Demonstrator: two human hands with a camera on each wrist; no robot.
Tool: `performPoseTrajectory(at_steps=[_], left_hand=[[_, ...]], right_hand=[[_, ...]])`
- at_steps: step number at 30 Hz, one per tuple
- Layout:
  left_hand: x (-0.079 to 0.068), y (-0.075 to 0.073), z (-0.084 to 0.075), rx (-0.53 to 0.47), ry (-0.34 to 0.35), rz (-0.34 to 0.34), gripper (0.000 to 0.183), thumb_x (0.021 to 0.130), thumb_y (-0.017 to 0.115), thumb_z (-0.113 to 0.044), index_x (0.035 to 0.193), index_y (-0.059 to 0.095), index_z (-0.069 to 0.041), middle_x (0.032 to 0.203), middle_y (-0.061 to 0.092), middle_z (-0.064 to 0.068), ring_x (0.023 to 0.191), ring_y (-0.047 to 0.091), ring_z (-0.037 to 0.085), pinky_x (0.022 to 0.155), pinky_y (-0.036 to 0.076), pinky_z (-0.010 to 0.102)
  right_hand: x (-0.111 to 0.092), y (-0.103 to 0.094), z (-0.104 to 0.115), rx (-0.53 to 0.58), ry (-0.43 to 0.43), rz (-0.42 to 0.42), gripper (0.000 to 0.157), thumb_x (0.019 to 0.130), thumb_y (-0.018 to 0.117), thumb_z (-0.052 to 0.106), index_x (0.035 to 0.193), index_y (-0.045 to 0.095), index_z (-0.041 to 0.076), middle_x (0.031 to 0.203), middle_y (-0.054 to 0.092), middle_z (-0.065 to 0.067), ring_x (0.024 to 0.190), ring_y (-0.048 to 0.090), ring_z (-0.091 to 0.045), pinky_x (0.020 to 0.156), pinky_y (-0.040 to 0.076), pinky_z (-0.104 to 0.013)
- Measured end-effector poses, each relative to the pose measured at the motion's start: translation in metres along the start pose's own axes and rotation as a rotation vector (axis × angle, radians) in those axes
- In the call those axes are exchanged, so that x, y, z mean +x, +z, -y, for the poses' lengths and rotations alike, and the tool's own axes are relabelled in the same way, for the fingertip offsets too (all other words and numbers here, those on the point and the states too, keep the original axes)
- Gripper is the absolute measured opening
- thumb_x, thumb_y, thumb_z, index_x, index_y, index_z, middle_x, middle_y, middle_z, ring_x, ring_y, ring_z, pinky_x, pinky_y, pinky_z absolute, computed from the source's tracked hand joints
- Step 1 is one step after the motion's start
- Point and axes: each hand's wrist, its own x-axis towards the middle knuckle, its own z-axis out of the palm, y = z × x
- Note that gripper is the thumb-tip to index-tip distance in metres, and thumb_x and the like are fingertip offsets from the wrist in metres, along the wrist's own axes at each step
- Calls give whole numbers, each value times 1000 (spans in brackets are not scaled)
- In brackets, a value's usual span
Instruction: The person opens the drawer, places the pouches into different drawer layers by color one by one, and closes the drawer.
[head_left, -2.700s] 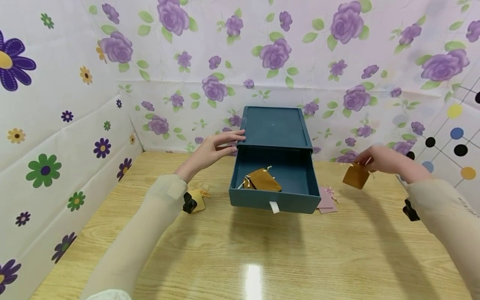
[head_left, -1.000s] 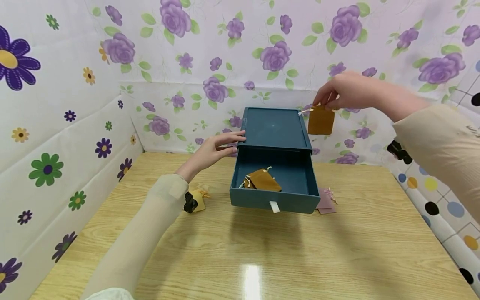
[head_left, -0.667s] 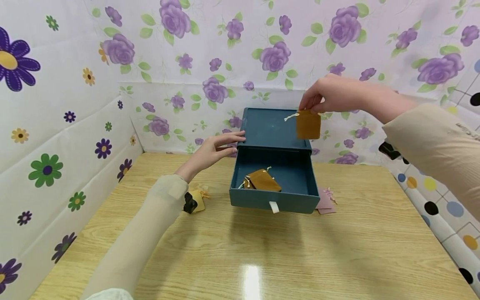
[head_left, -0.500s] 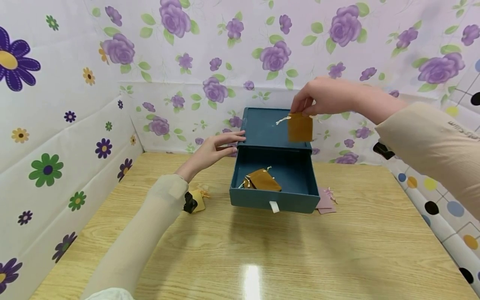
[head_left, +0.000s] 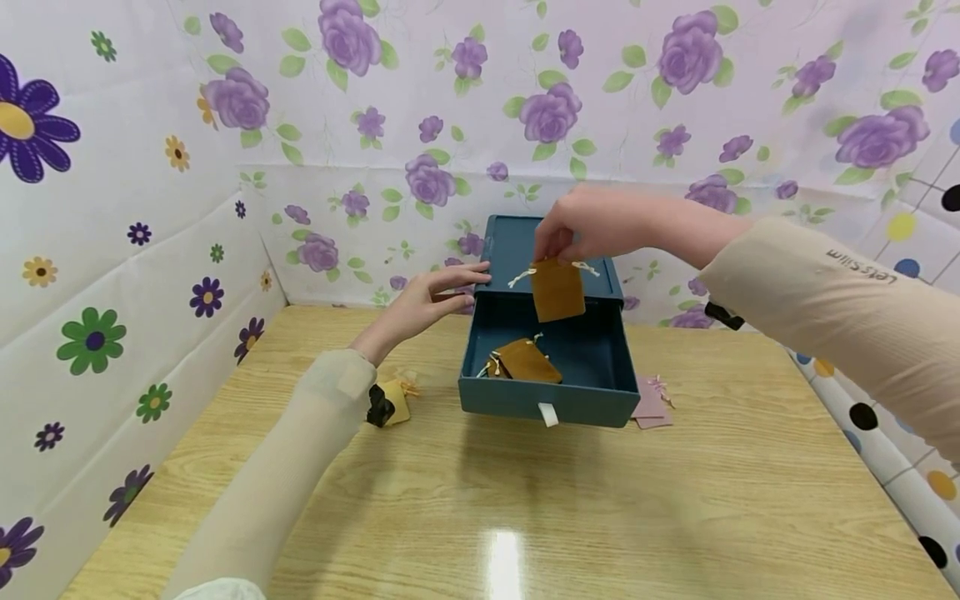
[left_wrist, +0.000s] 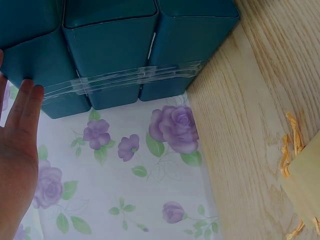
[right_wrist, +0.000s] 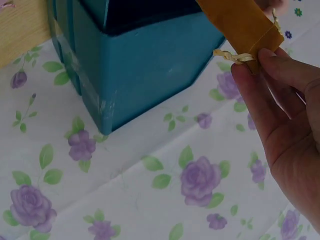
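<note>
My right hand (head_left: 600, 223) pinches a brown drawstring pouch (head_left: 558, 292) by its top edge, its pale cords sticking out to both sides. The pouch hangs over the back of the pulled-out drawer (head_left: 592, 407) of a dark teal drawer box (head_left: 510, 250). Inside the drawer, at the front left, lie brown pouches (head_left: 531, 361) overlapping one another. With straight fingers, my left hand (head_left: 431, 300) touches the upper left side of the box. The left wrist view shows this hand (left_wrist: 20, 135) flat against the box's side, where clear tape (left_wrist: 115, 80) runs across its stacked sections.
On the wooden table (head_left: 525, 500), a yellow pouch (head_left: 397, 400) lies left of the box, partly behind the left wrist's black camera (head_left: 379, 407). Pink pouches (head_left: 651, 404) lie against its right side. A flowered cloth wall (head_left: 337, 192) stands right behind the box.
My right hand has brought the brown pouch from near the table on the right, up and leftward, then down over the drawer. My left hand has stayed on the box.
</note>
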Motion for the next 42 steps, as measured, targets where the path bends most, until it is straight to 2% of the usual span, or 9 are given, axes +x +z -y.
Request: performPoseTrajectory(at_steps=[6,16,24,32,42], left_hand=[[1,-1,0,1,13,6,38,102,53,-13,140,58,-15,159,39,-3,143,45,23,102,54,44],[0,0,-1,-30,-5,11,38,102,53,-9,140,57,-10,160,38,1,143,44,26,99,57,33],[1,0,-1,-19,-10,4,38,102,54,-11,140,58,-14,159,39,-2,142,45,24,99,56,33],[-1,-1,0,-27,-17,1,39,102,53,-10,141,56,-12,160,37,-1,143,45,26,99,56,33],[0,0,0,-10,-15,4,39,102,53,-12,141,56,-14,160,38,-2,143,45,25,100,56,36]], right_hand=[[6,3,10,34,-39,36,23,93,65,3,111,74,15,109,74,-3,98,70,-19,92,59,-37],[15,9,22,59,-89,103,23,93,65,3,108,76,16,106,75,-2,95,70,-18,87,60,-35],[17,11,26,96,-68,152,22,92,64,1,106,75,15,104,74,-4,95,68,-19,89,60,-36],[22,13,32,102,-57,209,19,92,67,2,104,75,14,105,73,-5,98,67,-20,92,59,-37],[27,20,35,87,-49,235,19,90,68,0,100,75,14,103,74,-4,96,67,-19,92,60,-35]])
